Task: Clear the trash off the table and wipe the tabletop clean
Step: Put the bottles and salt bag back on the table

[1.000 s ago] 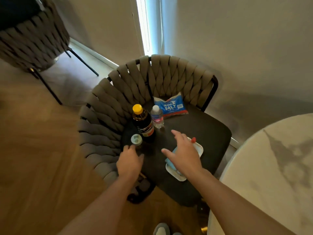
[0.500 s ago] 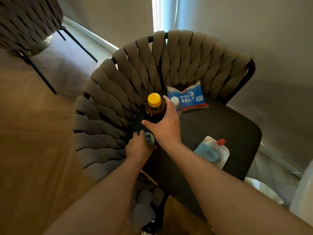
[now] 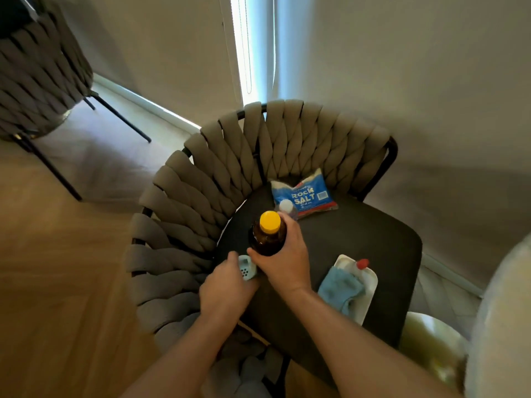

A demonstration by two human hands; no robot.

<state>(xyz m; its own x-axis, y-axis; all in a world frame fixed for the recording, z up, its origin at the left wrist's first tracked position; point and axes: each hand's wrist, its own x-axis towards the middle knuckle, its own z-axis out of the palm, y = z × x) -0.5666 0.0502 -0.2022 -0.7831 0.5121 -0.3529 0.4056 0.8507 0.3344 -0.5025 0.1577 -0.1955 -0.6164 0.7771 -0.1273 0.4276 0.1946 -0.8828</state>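
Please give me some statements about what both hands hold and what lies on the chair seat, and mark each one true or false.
1. The right hand grips the brown bottle with the yellow cap. True.
2. The left hand is empty. False: it holds a small pale shaker with holes.
3. The rock salt bag lies at the back of the chair seat. True.
4. The blue cloth lies on the floor. False: it lies on the white tray.
5. The brown bottle has a red cap. False: yellow.

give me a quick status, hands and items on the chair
Right hand grips brown yellow-capped bottle. Left hand holds pale blue shaker. Blue rock salt bag and small clear bottle just behind.
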